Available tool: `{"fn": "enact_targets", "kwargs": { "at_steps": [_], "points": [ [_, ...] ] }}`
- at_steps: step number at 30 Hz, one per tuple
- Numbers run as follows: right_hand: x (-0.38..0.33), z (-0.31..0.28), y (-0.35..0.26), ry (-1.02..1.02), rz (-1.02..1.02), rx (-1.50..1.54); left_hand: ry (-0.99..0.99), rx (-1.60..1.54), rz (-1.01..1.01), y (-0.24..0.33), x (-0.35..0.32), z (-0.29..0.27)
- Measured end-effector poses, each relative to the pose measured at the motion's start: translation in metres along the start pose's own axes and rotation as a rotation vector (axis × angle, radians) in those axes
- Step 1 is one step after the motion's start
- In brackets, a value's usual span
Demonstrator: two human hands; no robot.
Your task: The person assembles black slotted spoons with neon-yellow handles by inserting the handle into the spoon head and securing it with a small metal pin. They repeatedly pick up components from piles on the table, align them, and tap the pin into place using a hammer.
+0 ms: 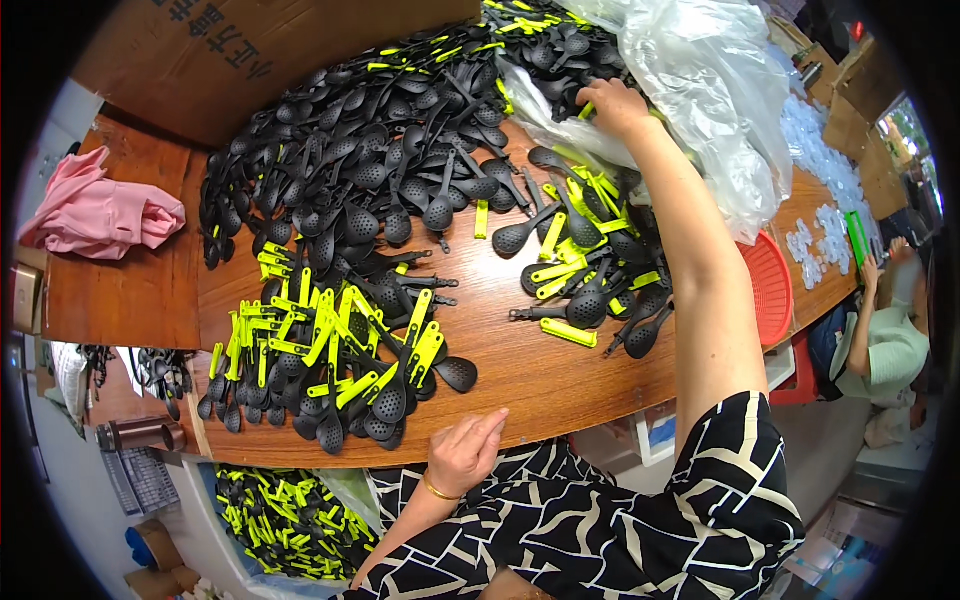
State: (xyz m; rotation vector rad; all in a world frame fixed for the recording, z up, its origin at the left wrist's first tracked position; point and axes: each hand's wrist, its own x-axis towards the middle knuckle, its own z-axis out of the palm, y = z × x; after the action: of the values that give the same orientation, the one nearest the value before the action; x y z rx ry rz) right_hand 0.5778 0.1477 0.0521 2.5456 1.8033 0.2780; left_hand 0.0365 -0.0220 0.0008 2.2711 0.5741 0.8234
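Observation:
At the far side of the table, my right hand [615,106] reaches into a heap of black kitchen spoons [562,52] beside clear plastic sheeting. Its fingers are curled round a lime-green handle [587,111]; whether a spoon head is attached is hidden. My left hand [464,456], a gold bangle at its wrist, is held at the table's near edge with fingers loosely extended and nothing in them. Ahead of it lies a pile of black perforated spoons with lime-green handles [330,335]. A smaller pile of similar spoons [590,265] sits right of the middle.
A large mound of black spoons [370,150] fills the back left, against a cardboard box [240,60]. Plastic sheeting [705,100] and a red basket [767,290] are at right. A bin of lime-green pieces [290,520] stands below the table. Another person [885,340] works at far right.

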Motion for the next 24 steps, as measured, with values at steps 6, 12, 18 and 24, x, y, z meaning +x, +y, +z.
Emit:
{"fn": "enact_targets", "kwargs": {
  "at_steps": [6, 12, 18, 24],
  "points": [
    [-0.017, 0.003, 0.006, 0.035, -0.104, -0.131, -0.006, -0.028, -0.003, -0.002, 0.003, 0.000],
    [-0.005, 0.001, -0.012, -0.098, -0.038, -0.085, -0.015, -0.039, -0.019, -0.001, 0.004, -0.002],
    [-0.008, 0.007, 0.003, -0.042, -0.037, -0.235, 0.011, -0.059, -0.030, -0.002, 0.001, -0.002],
    [-0.013, -0.007, 0.057, 0.244, 0.358, 0.479, 0.007, -0.068, -0.029, 0.001, 0.005, -0.005]
  ]
}}
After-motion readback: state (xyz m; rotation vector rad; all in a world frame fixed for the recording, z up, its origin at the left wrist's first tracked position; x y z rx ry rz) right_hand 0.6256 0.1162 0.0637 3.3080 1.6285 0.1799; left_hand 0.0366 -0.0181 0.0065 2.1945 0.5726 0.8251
